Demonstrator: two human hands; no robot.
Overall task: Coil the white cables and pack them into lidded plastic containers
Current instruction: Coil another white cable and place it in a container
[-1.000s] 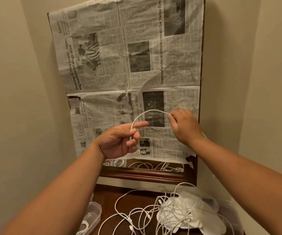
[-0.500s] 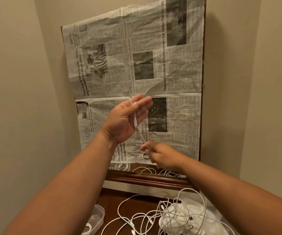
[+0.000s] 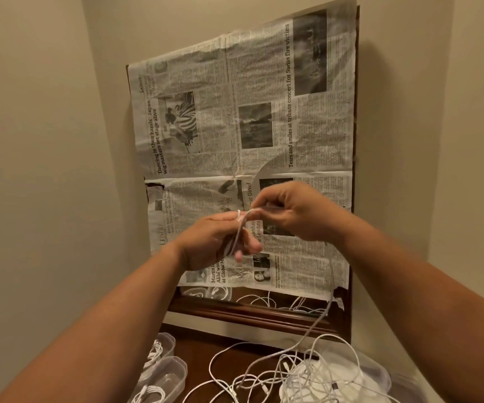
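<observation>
Cable (image 3: 236, 237) blurred between hands (image 3: 252, 225)

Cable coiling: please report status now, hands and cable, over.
Left hand wrapped with cable; right hand pinching it at the top. Tail runs down to loose pile. Two containers lower left hold coils, lids off. Nothing in the way.

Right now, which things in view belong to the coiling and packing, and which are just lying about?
Job:
- left hand, cable looped around it
- right hand, feeding the cable
- loose cable tangle
- plastic containers with coils inside

Lying about:
- newspaper over the mirror
- wooden frame
</observation>
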